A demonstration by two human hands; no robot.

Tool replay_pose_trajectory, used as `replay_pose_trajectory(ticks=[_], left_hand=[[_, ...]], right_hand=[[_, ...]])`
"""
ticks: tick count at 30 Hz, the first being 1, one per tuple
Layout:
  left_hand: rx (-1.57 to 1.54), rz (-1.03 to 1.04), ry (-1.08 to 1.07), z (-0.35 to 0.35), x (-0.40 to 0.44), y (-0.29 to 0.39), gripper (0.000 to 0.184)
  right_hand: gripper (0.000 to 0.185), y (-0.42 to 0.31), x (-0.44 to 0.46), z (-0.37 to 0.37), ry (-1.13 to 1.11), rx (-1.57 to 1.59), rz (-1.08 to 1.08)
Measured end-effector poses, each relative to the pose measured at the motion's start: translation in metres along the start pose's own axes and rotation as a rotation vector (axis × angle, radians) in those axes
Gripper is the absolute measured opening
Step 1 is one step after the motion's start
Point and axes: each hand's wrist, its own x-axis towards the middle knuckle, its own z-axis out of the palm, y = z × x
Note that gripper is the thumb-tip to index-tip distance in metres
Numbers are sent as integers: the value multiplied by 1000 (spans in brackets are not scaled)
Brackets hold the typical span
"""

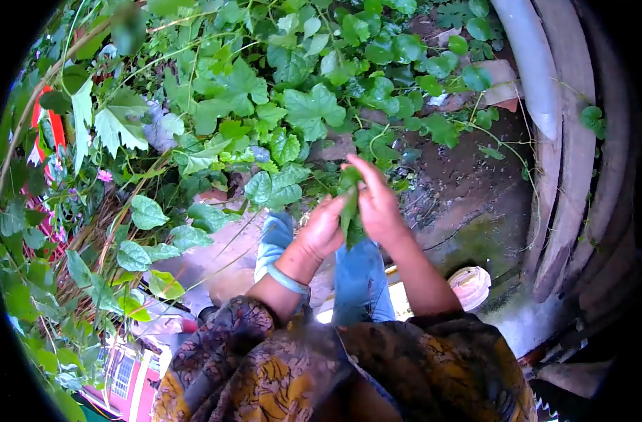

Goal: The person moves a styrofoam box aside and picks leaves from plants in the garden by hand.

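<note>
Between my hands, in front of my knees, are green leaves (349, 211), folded or bunched and pointing downward at the lower end. My left hand (322, 226), with a pale bangle at the wrist, closes on them from the left. From the other side my right hand (379, 204) presses against them, its upper fingers fairly straight and its thumb side on the green. The fingertips of the left hand are partly hidden by the leaves. Just beyond both hands grows a leafy vine (286, 184).
Broad-leaved plants (229, 91) spread across the left and far side. A grey pipe (532, 63) and long weathered beams (570, 141) run along the right. Damp bare ground (461, 183) lies between, with a brick piece (500, 83). Pink flowers (104, 176) show at left.
</note>
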Motion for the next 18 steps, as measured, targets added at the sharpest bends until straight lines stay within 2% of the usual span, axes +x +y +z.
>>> replay_pose_trajectory(ticks=[1, 3, 4, 6, 7, 9, 10, 13, 14, 18], left_hand=[[-16, 10, 15, -5, -4, 1, 32], [-52, 28, 39, -12, -15, 5, 31], [-20, 27, 9, -26, -18, 3, 38], [157, 21, 78, -28, -27, 4, 36], [246, 15, 115, -29, -31, 4, 36], [225, 12, 138, -39, -34, 4, 32], [186, 6, 158, -44, -34, 2, 31], [41, -12, 221, -56, -39, 4, 29], [-9, -16, 243, -61, -41, 7, 29], [-33, 138, 348, -108, -43, 18, 26]], right_hand=[[50, 3, -1, 9, -7, -217, -125], [51, 9, -7, 23, -40, -365, -107], [51, 13, -11, 27, -76, -414, -113], [53, 18, -18, 32, -149, -510, -129], [53, 18, -24, 36, -204, -441, -81], [53, 17, -34, 43, -307, -309, 15], [53, 23, -37, 51, -289, -171, 77], [48, 29, -46, 78, -188, -156, 39], [47, 24, -48, 87, -153, -110, 91], [43, 18, -53, 115, -62, -41, 66]])
